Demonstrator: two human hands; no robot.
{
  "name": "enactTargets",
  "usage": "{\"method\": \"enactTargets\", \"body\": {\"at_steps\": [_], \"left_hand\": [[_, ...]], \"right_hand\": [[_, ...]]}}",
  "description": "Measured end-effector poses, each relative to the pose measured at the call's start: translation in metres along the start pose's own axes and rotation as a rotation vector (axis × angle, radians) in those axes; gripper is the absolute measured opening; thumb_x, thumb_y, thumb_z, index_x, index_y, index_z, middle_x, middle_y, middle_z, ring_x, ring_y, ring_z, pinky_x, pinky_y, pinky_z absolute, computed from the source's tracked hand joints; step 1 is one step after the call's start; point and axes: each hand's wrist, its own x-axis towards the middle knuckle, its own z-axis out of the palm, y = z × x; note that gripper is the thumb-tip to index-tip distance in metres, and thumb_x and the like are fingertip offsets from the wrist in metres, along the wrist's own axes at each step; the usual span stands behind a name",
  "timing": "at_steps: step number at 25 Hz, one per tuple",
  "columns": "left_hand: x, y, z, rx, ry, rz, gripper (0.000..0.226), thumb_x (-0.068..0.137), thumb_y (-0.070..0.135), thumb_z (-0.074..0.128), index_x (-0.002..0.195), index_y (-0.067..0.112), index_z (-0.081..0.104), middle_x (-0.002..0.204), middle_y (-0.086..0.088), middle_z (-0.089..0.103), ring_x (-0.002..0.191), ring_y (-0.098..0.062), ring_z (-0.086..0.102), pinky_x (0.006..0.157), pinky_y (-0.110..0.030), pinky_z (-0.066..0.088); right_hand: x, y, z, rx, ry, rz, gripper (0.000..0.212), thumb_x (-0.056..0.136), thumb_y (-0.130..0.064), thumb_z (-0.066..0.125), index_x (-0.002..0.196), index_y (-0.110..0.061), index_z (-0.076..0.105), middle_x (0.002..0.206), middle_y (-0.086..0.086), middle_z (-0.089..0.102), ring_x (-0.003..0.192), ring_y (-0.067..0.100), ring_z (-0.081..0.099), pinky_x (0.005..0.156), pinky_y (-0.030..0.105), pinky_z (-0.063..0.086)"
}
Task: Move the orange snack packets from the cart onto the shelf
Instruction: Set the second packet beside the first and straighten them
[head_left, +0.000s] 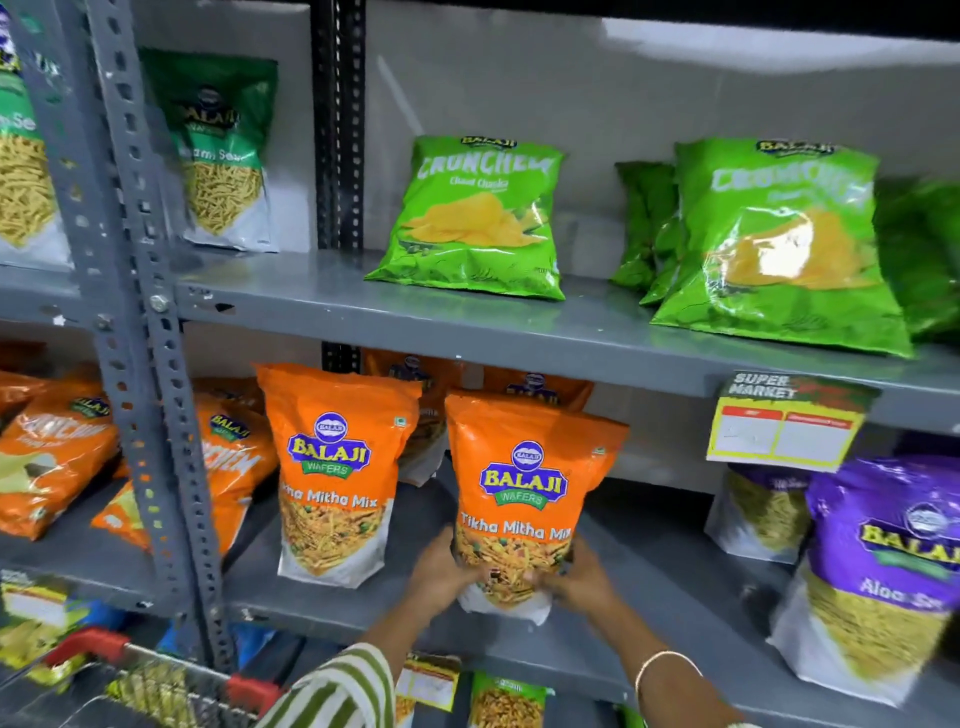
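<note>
An orange Tikha Mitha Mix packet (524, 499) stands upright on the middle grey shelf (363, 603), and I grip its lower end with both hands. My left hand (441, 571) holds the bottom left corner, my right hand (582, 574) the bottom right. A second orange packet (332, 467) stands just to its left, apart from it. Two more orange packets (535, 389) stand behind them, mostly hidden. The cart (156, 675) with red handle ends shows at the bottom left.
Green Crunchem bags (478, 218) lie on the upper shelf. Purple Aloo Sev packets (878, 566) stand at the right, under a yellow price tag (784, 426). Orange Crunchem bags (57, 457) fill the left bay beyond a grey slotted upright (140, 332).
</note>
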Motion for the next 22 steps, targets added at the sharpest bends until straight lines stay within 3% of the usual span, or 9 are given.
{"method": "enactTargets", "body": {"at_steps": [4, 7, 10, 12, 13, 15, 16, 19, 22], "left_hand": [[0.003, -0.003, -0.004, -0.006, 0.003, -0.001, 0.06, 0.069, 0.016, 0.077, 0.121, 0.003, 0.05, 0.129, -0.015, 0.059, 0.118, -0.028, 0.055, 0.095, -0.034, 0.044], [0.001, -0.002, -0.005, -0.019, -0.024, -0.025, 0.061, 0.07, 0.018, 0.076, 0.123, 0.005, 0.05, 0.13, -0.014, 0.058, 0.119, -0.027, 0.054, 0.1, -0.037, 0.044], [-0.009, 0.001, -0.022, 0.15, -0.098, -0.103, 0.036, 0.075, 0.025, 0.071, 0.104, 0.008, 0.058, 0.121, -0.017, 0.059, 0.112, -0.027, 0.054, 0.093, -0.033, 0.043], [-0.012, -0.009, -0.053, 0.215, -0.102, -0.238, 0.033, 0.077, 0.031, 0.069, 0.077, 0.0, 0.057, 0.095, -0.023, 0.061, 0.089, -0.033, 0.059, 0.084, -0.042, 0.047], [-0.017, -0.017, -0.075, 0.188, -0.085, -0.342, 0.038, 0.077, 0.032, 0.069, 0.068, -0.001, 0.052, 0.078, -0.02, 0.059, 0.072, -0.032, 0.059, 0.073, -0.043, 0.049], [-0.022, -0.029, -0.118, 0.079, 0.006, -0.513, 0.037, 0.079, 0.03, 0.068, 0.075, -0.004, 0.053, 0.066, -0.013, 0.053, 0.057, -0.026, 0.054, 0.065, -0.039, 0.051], [-0.021, -0.037, -0.138, 0.048, 0.058, -0.533, 0.037, 0.08, 0.027, 0.066, 0.089, -0.008, 0.056, 0.072, -0.015, 0.057, 0.061, -0.028, 0.057, 0.067, -0.039, 0.052], [-0.008, -0.058, -0.173, 0.069, 0.207, -0.392, 0.058, 0.079, 0.027, 0.068, 0.125, -0.002, 0.048, 0.123, -0.019, 0.058, 0.11, -0.032, 0.057, 0.089, -0.04, 0.048], [0.004, -0.07, -0.174, -0.215, 0.147, -0.289, 0.068, 0.078, 0.024, 0.068, 0.136, 0.013, 0.035, 0.139, -0.012, 0.049, 0.123, -0.031, 0.048, 0.101, -0.046, 0.04]], "right_hand": [[-0.004, -0.003, 0.004, 0.022, -0.009, -0.043, 0.06, 0.066, 0.0, 0.077, 0.117, -0.01, 0.047, 0.111, 0.008, 0.058, 0.104, 0.024, 0.054, 0.076, 0.029, 0.051], [-0.002, -0.004, 0.003, -0.028, -0.06, -0.039, 0.06, 0.068, -0.003, 0.076, 0.118, -0.013, 0.045, 0.117, 0.009, 0.058, 0.107, 0.027, 0.056, 0.081, 0.036, 0.054], [0.002, -0.025, 0.003, -0.473, -0.359, 0.374, 0.052, 0.08, -0.018, 0.067, 0.124, -0.007, 0.042, 0.134, 0.02, 0.05, 0.081, 0.032, 0.064, 0.079, 0.035, 0.056], [0.002, -0.044, 0.019, -0.89, -0.64, 0.702, 0.048, 0.084, -0.036, 0.059, 0.11, 0.003, 0.049, 0.132, 0.024, 0.053, 0.061, 0.022, 0.063, 0.085, 0.032, 0.054], [0.004, -0.053, 0.037, -0.975, -0.728, 0.722, 0.05, 0.084, -0.041, 0.057, 0.099, 0.006, 0.053, 0.119, 0.023, 0.062, 0.058, 0.019, 0.066, 0.081, 0.028, 0.056], [0.007, -0.06, 0.079, -0.983, -0.677, 0.524, 0.057, 0.082, -0.042, 0.06, 0.098, 0.012, 0.055, 0.087, 0.018, 0.071, 0.067, 0.022, 0.073, 0.069, 0.026, 0.058], [0.009, -0.06, 0.101, -0.937, -0.586, 0.355, 0.063, 0.08, -0.041, 0.063, 0.11, 0.014, 0.052, 0.09, 0.019, 0.068, 0.085, 0.028, 0.072, 0.074, 0.031, 0.058], [0.018, -0.052, 0.153, -0.656, -0.313, 0.039, 0.086, 0.077, -0.033, 0.069, 0.14, 0.0, 0.022, 0.143, 0.018, 0.039, 0.131, 0.031, 0.04, 0.102, 0.039, 0.042], [0.038, -0.04, 0.19, -0.286, -0.228, 0.01, 0.082, 0.071, -0.018, 0.076, 0.137, -0.005, 0.029, 0.146, 0.013, 0.038, 0.134, 0.028, 0.038, 0.11, 0.04, 0.036]]}}
